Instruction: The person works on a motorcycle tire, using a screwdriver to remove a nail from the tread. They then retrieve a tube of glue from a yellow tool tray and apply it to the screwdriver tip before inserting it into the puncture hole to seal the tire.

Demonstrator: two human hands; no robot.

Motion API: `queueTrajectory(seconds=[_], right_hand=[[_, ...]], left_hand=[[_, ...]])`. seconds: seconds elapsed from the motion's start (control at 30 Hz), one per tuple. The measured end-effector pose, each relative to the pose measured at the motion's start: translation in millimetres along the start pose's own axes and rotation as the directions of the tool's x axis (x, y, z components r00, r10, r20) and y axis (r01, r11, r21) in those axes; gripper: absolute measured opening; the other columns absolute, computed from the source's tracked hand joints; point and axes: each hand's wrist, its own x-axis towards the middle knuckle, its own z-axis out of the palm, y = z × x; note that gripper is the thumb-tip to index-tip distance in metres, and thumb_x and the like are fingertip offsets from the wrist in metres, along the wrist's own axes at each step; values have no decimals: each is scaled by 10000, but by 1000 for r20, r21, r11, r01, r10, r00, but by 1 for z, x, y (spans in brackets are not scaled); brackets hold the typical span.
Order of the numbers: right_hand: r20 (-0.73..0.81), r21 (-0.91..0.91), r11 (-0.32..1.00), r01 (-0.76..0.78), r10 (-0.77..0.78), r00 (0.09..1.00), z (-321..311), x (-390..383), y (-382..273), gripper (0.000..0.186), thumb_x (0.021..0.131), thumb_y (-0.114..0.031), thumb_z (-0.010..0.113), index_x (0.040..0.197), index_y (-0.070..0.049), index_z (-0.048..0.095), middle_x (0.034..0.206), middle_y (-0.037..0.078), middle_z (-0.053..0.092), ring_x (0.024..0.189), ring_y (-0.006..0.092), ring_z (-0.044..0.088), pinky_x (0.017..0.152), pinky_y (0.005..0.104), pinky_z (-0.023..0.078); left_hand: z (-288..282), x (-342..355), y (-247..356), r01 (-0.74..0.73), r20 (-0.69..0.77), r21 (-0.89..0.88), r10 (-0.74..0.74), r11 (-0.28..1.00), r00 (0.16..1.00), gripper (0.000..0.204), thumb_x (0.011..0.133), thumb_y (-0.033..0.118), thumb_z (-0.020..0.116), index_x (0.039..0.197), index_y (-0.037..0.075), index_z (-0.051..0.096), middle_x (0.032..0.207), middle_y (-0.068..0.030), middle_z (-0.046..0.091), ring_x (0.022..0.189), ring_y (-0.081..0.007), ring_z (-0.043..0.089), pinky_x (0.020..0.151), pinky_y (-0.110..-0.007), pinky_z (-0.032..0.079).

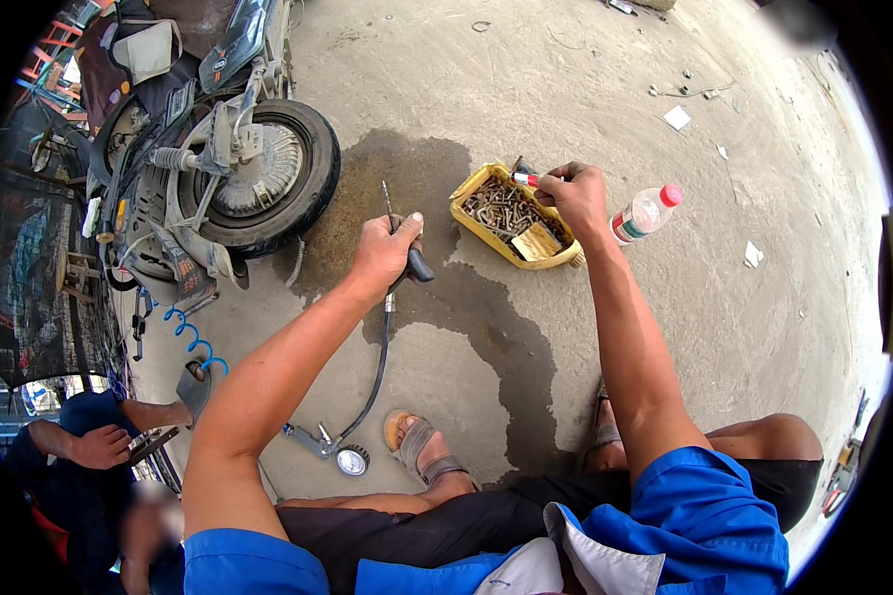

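Black-handled rod tool [420,265]: clasped in our left hand [385,254], between scooter wheel [263,171] and yellow tub [484,230].
Our right hand [575,193] pinches a small red-and-white tube [525,179] by the tub's rim.

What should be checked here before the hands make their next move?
1. Left hand gripping the black-handled tool with a thin metal shaft: ok.
2. Right hand holding the small red-and-white object: ok.
3. Yellow plastic container of small metal parts within reach: ok.
4. Red cap on the clear plastic bottle: ok.
5. Grey concrete floor dry: not ok, dark wet-looking patch.
6. Reading on the round white-faced gauge: cannot tell, too small.
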Motion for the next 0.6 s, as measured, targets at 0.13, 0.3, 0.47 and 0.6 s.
queueTrajectory(seconds=[0.13, 0.3, 0.47, 0.6], right_hand=[[-8, -51, 998, 28, -28, 1000, 1, 2, 7, 175, 804, -76, 729, 859, 81, 674, 691, 124, 707, 601, 131, 687, 526, 265, 523], [-25, -26, 999, 39, -40, 999, 3, 1, 8, 178, 799, -85, 727, 856, 77, 679, 669, 120, 705, 579, 132, 680, 519, 270, 516], [-47, -90, 995, 47, -52, 998, 5, 0, 10, 172, 791, -87, 732, 854, 67, 688, 661, 118, 708, 571, 131, 679, 524, 276, 521], [-51, -126, 991, 54, -60, 997, 7, -2, 11, 170, 781, -94, 736, 842, 60, 697, 666, 115, 712, 579, 140, 688, 540, 286, 534]], left_hand=[[0, -1, 1, -2, 8, 2, 2, 1000, 1000, 317, 980, 324, 653, 790, 78, 590, 662, -6, 565, 563, -79, 490, 530, -261, 403], [0, -2, 2, -12, 3, 3, 12, 1000, 1000, 324, 978, 328, 655, 782, 79, 588, 662, -7, 565, 560, -81, 488, 527, -264, 397], [0, -3, 2, -12, 4, -5, 13, 1000, 1000, 326, 975, 334, 659, 787, 77, 591, 666, -7, 569, 558, -82, 489, 527, -266, 398], [0, -3, 2, -18, 3, 0, 18, 1000, 1000, 325, 975, 337, 659, 792, 75, 597, 669, -8, 573, 558, -82, 493, 527, -266, 400]])
